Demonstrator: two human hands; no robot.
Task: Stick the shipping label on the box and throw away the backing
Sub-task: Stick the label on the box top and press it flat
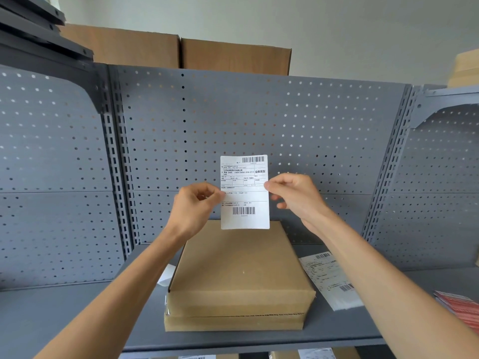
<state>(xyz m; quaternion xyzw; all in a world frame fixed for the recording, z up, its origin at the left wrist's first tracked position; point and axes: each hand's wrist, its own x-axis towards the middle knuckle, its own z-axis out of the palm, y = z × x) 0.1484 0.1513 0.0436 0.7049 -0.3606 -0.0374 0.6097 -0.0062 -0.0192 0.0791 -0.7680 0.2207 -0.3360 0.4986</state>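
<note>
From the head camera, I held the shipping label (244,192) upright in the air above the far edge of the box (239,270), printed side toward me. My left hand (195,206) pinched its left edge between thumb and fingertips; my right hand (293,194) pinched the right edge likewise. The box lay flat on the grey shelf (64,314), with more labels (328,278) lying just to its right.

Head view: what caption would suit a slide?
Both hands hold a label upright above a box.
</note>
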